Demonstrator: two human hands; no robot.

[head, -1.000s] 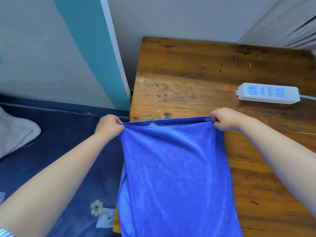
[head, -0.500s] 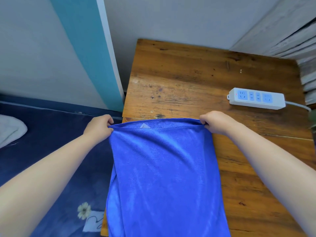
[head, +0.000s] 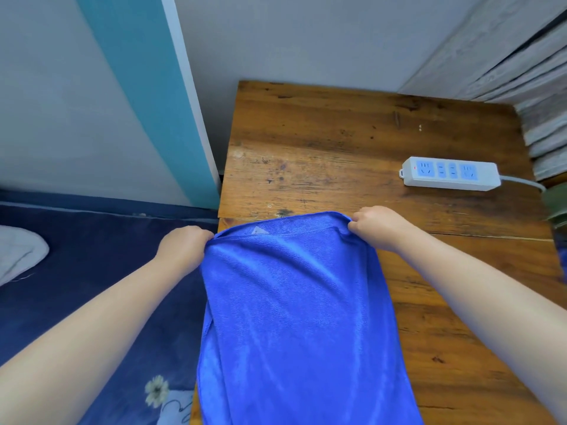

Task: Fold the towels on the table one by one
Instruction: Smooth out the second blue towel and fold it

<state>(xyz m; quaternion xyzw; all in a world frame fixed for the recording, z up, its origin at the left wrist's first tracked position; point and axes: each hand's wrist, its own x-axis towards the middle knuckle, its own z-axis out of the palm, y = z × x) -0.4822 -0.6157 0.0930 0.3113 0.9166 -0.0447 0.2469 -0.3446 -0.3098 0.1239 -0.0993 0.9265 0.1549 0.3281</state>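
both hands grip the blue towel (head: 294, 317), power strip (head: 449, 173) well beyond it.

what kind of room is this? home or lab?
Most likely a home bedroom: a worn wooden table stands beside dark blue floral bedding with a white pillow, and a white power strip lies on the table.

1. Towel (head: 294, 317): blue cloth, short fuzzy pile, slight sheen along the folds; stitched hem at its far edge.
2. Table (head: 352, 142): wood, brown, visible grain, dark stains and scuffs, low satin shine.
3. Power strip (head: 449, 173), right of frame: white plastic, smooth, blue socket faces.
4. Bedding (head: 92, 256), lower left: dark blue cloth, matt, printed flower.
5. Wall (head: 306, 35), top: matt, finely textured.
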